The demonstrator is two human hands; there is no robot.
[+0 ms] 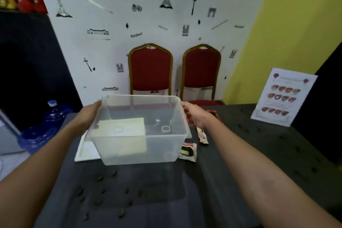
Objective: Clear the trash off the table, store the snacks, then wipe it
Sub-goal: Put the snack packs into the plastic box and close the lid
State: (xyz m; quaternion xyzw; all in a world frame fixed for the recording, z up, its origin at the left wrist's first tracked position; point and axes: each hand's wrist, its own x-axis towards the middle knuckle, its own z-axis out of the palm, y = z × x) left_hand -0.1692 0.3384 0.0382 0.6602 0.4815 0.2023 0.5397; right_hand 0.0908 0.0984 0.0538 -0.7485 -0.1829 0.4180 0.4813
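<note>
A clear plastic storage box [162,146] is held just above the dark table [240,181], empty inside. My left hand [91,112] grips its left rim and my right hand [194,114] grips its right rim. Under the box lie a pale yellow cloth [122,135] and a white flat lid [87,152]. Snack packets lie to the right: a chocolate cake bar packet [187,152], a slim pinkish packet [202,136] and a red packet [215,114] partly hidden by my right wrist. Several brown crumbs or shells [99,178] are scattered on the near table.
A standing printed menu card [284,96] is at the table's right rear. Two red chairs [150,70] stand behind the table against the wall. A blue water jug [44,126] sits on the floor to the left.
</note>
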